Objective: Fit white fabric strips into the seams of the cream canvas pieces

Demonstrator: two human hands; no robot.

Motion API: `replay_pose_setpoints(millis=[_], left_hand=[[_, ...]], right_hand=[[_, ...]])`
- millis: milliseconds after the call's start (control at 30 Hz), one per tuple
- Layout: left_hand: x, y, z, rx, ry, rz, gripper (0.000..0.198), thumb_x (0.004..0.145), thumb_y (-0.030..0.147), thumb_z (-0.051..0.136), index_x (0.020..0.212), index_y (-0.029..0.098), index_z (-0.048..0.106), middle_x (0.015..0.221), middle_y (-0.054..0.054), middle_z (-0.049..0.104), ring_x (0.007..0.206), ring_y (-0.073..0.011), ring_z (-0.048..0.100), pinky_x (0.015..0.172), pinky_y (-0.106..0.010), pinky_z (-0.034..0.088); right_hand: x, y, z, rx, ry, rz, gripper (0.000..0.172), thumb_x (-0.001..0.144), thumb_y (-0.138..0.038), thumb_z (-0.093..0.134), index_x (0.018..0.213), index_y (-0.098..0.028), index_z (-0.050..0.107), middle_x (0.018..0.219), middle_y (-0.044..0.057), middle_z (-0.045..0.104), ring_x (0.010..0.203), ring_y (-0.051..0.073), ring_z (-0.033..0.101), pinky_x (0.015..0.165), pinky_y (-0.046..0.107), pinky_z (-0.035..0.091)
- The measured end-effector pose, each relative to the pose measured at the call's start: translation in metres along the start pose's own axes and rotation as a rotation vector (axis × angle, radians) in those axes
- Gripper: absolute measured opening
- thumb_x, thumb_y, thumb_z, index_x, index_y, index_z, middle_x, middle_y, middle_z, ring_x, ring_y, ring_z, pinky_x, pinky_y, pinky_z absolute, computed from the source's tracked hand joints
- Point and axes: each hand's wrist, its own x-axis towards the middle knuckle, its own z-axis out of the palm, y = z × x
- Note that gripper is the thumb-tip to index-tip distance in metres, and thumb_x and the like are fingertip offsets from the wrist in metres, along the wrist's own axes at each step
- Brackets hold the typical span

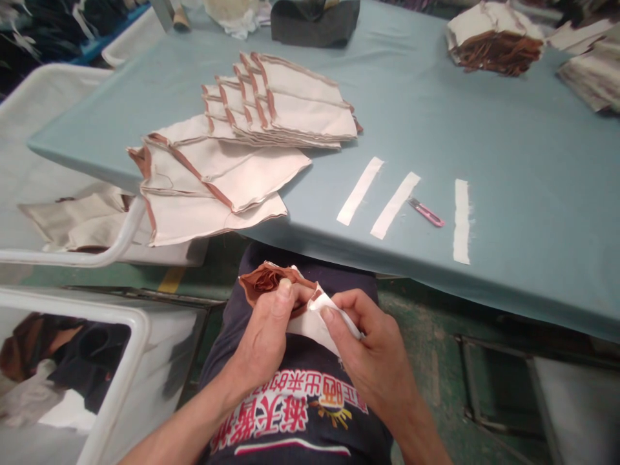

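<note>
Over my lap I hold a cream and brown fabric piece [310,325], its brown lining bunched up at the left end. My left hand [265,329] is closed on its upper edge, thumb on top. With thumb and fingers, my right hand [371,342] pinches a folded white corner of the same fabric piece. On the table just beyond lie white fabric strips [361,190] and a small pink cutter [426,212]. A fanned stack of cream fabric pieces with brown edges [305,93] rests farther back, with looser fabric pieces [213,174] overlapping near the table edge.
The blue-green table [523,168] spans the view ahead. White bins [140,323] holding cloth stand at the left. A dark grey item [314,22] and a bundled fabric stack [496,35] sit at the back. A metal-framed stool [571,400] is at lower right.
</note>
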Motion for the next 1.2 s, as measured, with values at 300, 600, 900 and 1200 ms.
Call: replay_pose_setpoints(millis=[300, 600, 900, 1200], left_hand=[[-0.002, 0.006, -0.007, 0.081, -0.126, 0.058, 0.046, 0.104, 0.050, 0.050, 0.085, 0.015, 0.072, 0.077, -0.004, 0.065, 0.069, -0.0167, 0.054, 0.064, -0.027, 0.043], [0.002, 0.008, -0.008, 0.074, -0.143, 0.040, 0.027, 0.096, 0.035, 0.060, 0.089, 0.013, 0.074, 0.080, -0.004, 0.068, 0.069, -0.0151, 0.056, 0.064, -0.025, 0.044], [0.002, 0.003, -0.014, 0.070, -0.162, 0.016, 0.026, 0.093, 0.034, 0.061, 0.094, 0.012, 0.074, 0.080, -0.004, 0.066, 0.070, -0.0154, 0.055, 0.065, -0.025, 0.044], [0.005, 0.003, -0.010, 0.097, -0.107, 0.071, 0.025, 0.097, 0.031, 0.062, 0.083, 0.013, 0.073, 0.072, 0.000, 0.063, 0.063, -0.0106, 0.050, 0.059, -0.021, 0.041]], right_hand=[[0.001, 0.000, 0.005, -0.013, 0.002, 0.036, 0.019, 0.098, -0.037, 0.058, 0.084, -0.024, 0.062, 0.057, -0.005, 0.063, 0.047, 0.013, 0.056, 0.045, 0.024, 0.034], [0.003, 0.004, 0.011, 0.022, 0.001, 0.087, 0.022, 0.096, -0.040, 0.058, 0.083, -0.024, 0.061, 0.056, -0.005, 0.061, 0.046, 0.013, 0.053, 0.045, 0.024, 0.034], [0.005, 0.005, 0.014, 0.067, -0.039, 0.149, 0.025, 0.097, -0.044, 0.057, 0.082, -0.024, 0.060, 0.059, -0.004, 0.063, 0.050, 0.014, 0.055, 0.050, 0.025, 0.037], [0.006, 0.006, 0.016, 0.048, -0.034, 0.151, 0.024, 0.095, -0.043, 0.056, 0.082, -0.024, 0.059, 0.057, -0.005, 0.062, 0.048, 0.014, 0.055, 0.048, 0.025, 0.035]])
